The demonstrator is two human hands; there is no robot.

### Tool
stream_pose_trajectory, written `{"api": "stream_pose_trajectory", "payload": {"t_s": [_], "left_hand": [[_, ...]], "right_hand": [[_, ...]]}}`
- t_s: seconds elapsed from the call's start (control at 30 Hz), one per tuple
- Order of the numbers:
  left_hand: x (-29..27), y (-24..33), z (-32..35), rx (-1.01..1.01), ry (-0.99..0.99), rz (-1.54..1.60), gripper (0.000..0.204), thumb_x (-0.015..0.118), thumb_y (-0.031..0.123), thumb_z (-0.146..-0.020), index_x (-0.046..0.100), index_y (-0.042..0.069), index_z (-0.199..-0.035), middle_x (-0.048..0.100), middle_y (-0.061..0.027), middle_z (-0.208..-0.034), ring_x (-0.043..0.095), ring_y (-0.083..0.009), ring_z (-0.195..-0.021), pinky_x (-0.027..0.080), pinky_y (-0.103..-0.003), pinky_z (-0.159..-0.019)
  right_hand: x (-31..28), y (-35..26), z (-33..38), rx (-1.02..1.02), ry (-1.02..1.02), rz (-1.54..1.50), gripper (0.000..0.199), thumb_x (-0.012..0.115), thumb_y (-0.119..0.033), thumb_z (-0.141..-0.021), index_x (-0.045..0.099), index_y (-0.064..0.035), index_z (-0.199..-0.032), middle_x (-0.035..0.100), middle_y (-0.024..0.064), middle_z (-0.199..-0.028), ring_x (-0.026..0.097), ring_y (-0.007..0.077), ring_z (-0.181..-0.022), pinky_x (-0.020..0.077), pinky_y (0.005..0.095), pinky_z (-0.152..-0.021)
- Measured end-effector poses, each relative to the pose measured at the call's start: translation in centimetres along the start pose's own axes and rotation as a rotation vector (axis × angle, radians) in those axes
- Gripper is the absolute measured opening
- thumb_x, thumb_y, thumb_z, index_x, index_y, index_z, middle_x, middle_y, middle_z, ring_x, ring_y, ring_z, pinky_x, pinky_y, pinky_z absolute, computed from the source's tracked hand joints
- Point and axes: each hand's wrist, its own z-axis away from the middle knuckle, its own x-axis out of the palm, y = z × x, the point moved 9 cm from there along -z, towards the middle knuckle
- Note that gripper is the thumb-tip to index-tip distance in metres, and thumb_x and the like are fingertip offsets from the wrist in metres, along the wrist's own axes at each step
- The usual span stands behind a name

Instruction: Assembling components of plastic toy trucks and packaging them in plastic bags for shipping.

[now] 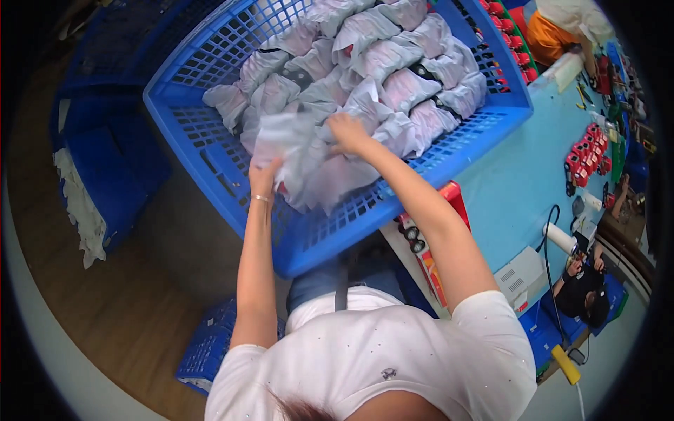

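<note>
A large blue plastic crate [351, 235] with slatted walls stands in front of me, full of white, thinly wrapped packages [411, 90]. Reddish and dark contents show faintly through the wrapping. At the crate's near left side my left hand [265, 177] is closed on the edge of a white wrapped package [284, 144], which is smeared by motion. My right hand [347, 133] is over the packages just right of it, fingers bent and blurred; whether they grip any wrapping I cannot make out.
Right of the crate runs a light-blue table [491, 189] with red toy trucks [586, 154] in a cluster. Two people work there, one in orange and white [551, 35], one in black [586, 291]. Blue crates [116, 175] stand at left. A black cable [547, 256] hangs at right.
</note>
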Motion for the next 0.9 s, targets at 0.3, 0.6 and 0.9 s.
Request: {"api": "stream_pose_trajectory", "payload": {"t_s": [0.3, 0.6, 0.9], "left_hand": [[-2.5, -3.9, -2.2, 0.084, 0.057, -0.657, 0.072, 0.081, 0.014, -0.060, 0.042, -0.001, -0.119, 0.057, -0.0132, -0.105, 0.057, -0.0210, -0.092, 0.046, -0.032, -0.082], [3.6, -15.2, -10.7, -0.168, -0.349, -0.614, 0.083, 0.079, 0.018, -0.062, 0.033, -0.001, -0.128, 0.053, -0.0151, -0.111, 0.054, -0.0224, -0.100, 0.047, -0.033, -0.084], [0.2, -10.7, -10.7, -0.158, -0.253, -0.858, 0.106, 0.081, 0.034, -0.063, 0.015, -0.001, -0.138, 0.032, -0.0242, -0.136, 0.032, -0.0312, -0.127, 0.029, -0.039, -0.104]], "right_hand": [[3.9, 2.4, -7.8, -0.194, -0.204, 0.323, 0.028, 0.054, -0.009, -0.078, 0.059, -0.0128, -0.105, 0.056, 0.0046, -0.110, 0.054, 0.0282, -0.106, 0.0368, 0.0593, -0.086], [4.8, 2.3, -9.2, -0.164, -0.212, 0.362, 0.024, 0.051, -0.013, -0.081, 0.059, -0.0108, -0.104, 0.053, 0.0058, -0.119, 0.052, 0.0277, -0.111, 0.0349, 0.0622, -0.089], [-7.9, -0.3, 2.6, -0.106, 0.568, 0.065, 0.053, 0.053, -0.015, -0.080, 0.039, -0.0091, -0.131, 0.033, 0.0109, -0.140, 0.031, 0.0275, -0.130, 0.0298, 0.0565, -0.098]]}}
